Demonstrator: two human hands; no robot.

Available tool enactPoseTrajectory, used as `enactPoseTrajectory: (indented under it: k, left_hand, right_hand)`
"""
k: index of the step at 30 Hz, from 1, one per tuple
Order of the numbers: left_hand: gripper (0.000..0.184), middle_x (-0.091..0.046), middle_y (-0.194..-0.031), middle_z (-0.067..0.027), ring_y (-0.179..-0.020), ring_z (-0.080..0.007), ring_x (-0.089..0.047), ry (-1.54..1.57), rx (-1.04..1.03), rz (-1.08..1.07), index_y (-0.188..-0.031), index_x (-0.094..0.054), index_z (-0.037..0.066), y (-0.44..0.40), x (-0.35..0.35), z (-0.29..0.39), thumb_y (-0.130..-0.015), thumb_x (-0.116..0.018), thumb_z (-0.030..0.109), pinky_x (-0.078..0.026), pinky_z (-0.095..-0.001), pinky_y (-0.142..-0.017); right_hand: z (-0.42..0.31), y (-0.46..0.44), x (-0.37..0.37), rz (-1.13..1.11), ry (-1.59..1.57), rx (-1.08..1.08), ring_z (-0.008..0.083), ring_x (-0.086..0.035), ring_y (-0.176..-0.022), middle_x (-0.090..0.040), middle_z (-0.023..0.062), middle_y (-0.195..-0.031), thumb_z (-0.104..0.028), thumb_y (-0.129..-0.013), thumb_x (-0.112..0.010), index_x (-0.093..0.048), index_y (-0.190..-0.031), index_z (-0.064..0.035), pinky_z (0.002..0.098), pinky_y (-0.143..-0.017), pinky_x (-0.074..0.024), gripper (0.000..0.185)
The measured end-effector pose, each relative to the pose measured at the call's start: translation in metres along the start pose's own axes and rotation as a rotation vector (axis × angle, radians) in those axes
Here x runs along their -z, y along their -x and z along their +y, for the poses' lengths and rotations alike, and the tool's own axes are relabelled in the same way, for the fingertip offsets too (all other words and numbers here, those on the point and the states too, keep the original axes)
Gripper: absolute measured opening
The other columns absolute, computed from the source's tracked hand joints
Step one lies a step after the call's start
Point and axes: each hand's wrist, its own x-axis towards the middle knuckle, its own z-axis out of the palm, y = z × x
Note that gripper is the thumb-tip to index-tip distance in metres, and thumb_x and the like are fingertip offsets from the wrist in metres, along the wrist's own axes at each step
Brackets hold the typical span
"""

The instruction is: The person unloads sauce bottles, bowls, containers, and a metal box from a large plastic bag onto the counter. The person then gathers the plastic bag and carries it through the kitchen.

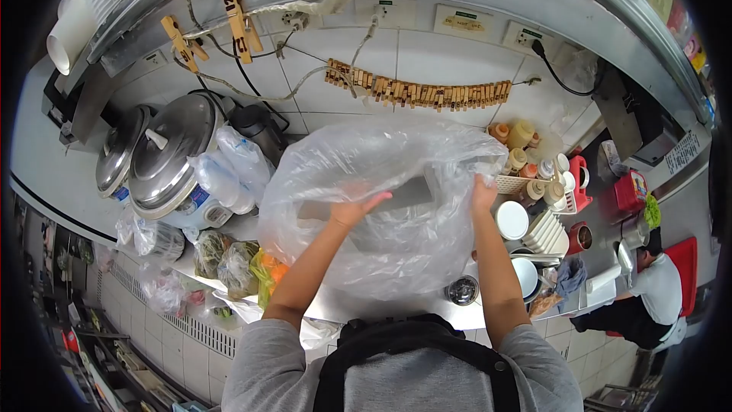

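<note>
A large clear plastic bag [366, 259] spreads over the counter in front of me, its mouth opened wide. My left hand [354, 211] reaches into the bag's mouth with its fingers stretched out, partly behind the film. At the bag's right edge, my right hand [483, 192] is closed on the gathered plastic. Through the opening shows a grey, flat-sided surface [412, 193]; I cannot tell whether it is a container or the counter.
Two lidded metal cookers [171, 149] stand left, near bagged greens [240, 267]. Sauce bottles [521, 135], a white bowl [512, 220] and stacked white trays [545, 235] crowd the right. Numbered clothespins [419, 93] hang along the wall. Another person [656, 290] is at far right.
</note>
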Motion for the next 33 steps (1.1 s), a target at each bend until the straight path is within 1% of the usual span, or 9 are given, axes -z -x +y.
enactPoseTrajectory:
  k: [1,3,4,7,10,13,19,24,33]
  left_hand:
    - [0.041,-0.059,-0.061,-0.0074,-0.056,-0.0211,-0.057,-0.005,0.002,0.004,-0.070,-0.064,0.008,-0.015,0.013,0.003,-0.069,-0.067,0.050,-0.045,-0.0304,-0.053]
    - [0.044,-0.057,-0.061,-0.0078,-0.054,-0.0189,-0.054,0.370,0.408,-0.045,-0.071,-0.063,0.006,-0.043,0.049,0.018,-0.069,-0.069,0.049,-0.043,-0.0287,-0.052]
    - [0.044,-0.057,-0.061,-0.0078,-0.054,-0.0189,-0.054,0.365,0.410,-0.036,-0.071,-0.063,0.006,-0.045,0.058,0.015,-0.069,-0.069,0.049,-0.043,-0.0287,-0.052]
    - [0.042,-0.056,-0.062,-0.0027,-0.055,-0.0182,-0.052,0.092,0.202,0.018,-0.070,-0.060,0.005,-0.051,0.085,0.016,-0.066,-0.073,0.045,-0.043,-0.0267,-0.054]
    - [0.050,-0.040,-0.047,-0.0026,-0.044,-0.0142,-0.040,0.666,0.215,0.314,-0.058,-0.047,0.004,-0.060,0.086,0.054,-0.065,-0.074,0.046,-0.034,-0.0269,-0.044]
    - [0.052,-0.042,-0.047,-0.0020,-0.044,-0.0105,-0.040,0.585,0.033,0.247,-0.056,-0.047,0.004,-0.081,0.107,0.069,-0.068,-0.072,0.048,-0.031,-0.0255,-0.041]
    - [0.047,-0.055,-0.054,-0.0028,-0.049,-0.0057,-0.046,0.891,0.169,0.276,-0.059,-0.052,0.002,-0.113,0.124,0.127,-0.074,-0.069,0.043,-0.035,-0.0213,-0.043]
    - [0.046,-0.058,-0.067,-0.0021,-0.059,-0.0060,-0.048,1.051,0.133,0.330,-0.076,-0.057,-0.002,-0.153,0.111,0.158,-0.085,-0.057,0.043,-0.038,-0.0197,-0.052]
    - [0.044,-0.048,-0.052,0.0031,-0.050,-0.0033,-0.037,1.065,0.263,0.116,-0.055,-0.051,0.001,-0.205,0.078,0.202,-0.085,-0.060,0.033,-0.030,-0.0224,-0.043]
  right_hand:
    - [-0.021,0.003,-0.003,0.117,0.155,0.145,0.0255,-0.055,-0.093,-0.057,0.0167,-0.104,-0.015,-0.076,-0.060,-0.052,-0.108,0.0041,0.0349,-0.085,-0.0412,0.039]
    - [-0.054,0.003,-0.019,0.165,0.105,0.405,0.0271,-0.053,-0.096,-0.053,0.0180,-0.109,-0.013,-0.074,-0.060,-0.049,-0.110,0.0044,0.0358,-0.085,-0.0408,0.042]
    - [-0.066,-0.001,-0.028,0.216,0.052,0.661,0.0287,-0.052,-0.099,-0.049,0.0193,-0.114,-0.011,-0.072,-0.060,-0.046,-0.112,0.0048,0.0366,-0.086,-0.0403,0.046]
    - [-0.088,-0.009,-0.056,0.167,0.339,0.737,0.0324,-0.051,-0.098,-0.045,0.0197,-0.117,-0.010,-0.072,-0.057,-0.049,-0.110,0.0019,0.0400,-0.086,-0.0408,0.041]
    - [-0.076,0.009,-0.076,-0.109,0.781,0.752,0.0328,-0.052,-0.098,-0.049,0.0188,-0.112,-0.010,-0.072,-0.057,-0.051,-0.109,-0.0006,0.0419,-0.085,-0.0412,0.039]
    - [-0.030,0.073,-0.083,-0.682,0.941,0.767,0.0332,-0.053,-0.097,-0.052,0.0180,-0.107,-0.011,-0.071,-0.057,-0.054,-0.107,-0.0031,0.0438,-0.083,-0.0417,0.036]
    - [0.025,0.230,-0.052,-1.535,0.857,0.849,0.0341,-0.055,-0.095,-0.060,0.0163,-0.096,-0.013,-0.071,-0.056,-0.059,-0.103,-0.0082,0.0476,-0.080,-0.0426,0.032]
    - [0.025,0.294,-0.023,-1.685,1.055,0.622,0.0338,-0.057,-0.092,-0.061,0.0186,-0.094,-0.014,-0.073,-0.055,-0.061,-0.097,-0.0047,0.0450,-0.081,-0.0433,0.026]
    - [0.039,0.281,-0.004,-1.782,0.724,0.437,0.0348,-0.057,-0.093,-0.061,0.0189,-0.097,-0.015,-0.075,-0.054,-0.059,-0.096,0.0008,0.0436,-0.080,-0.0440,0.027]
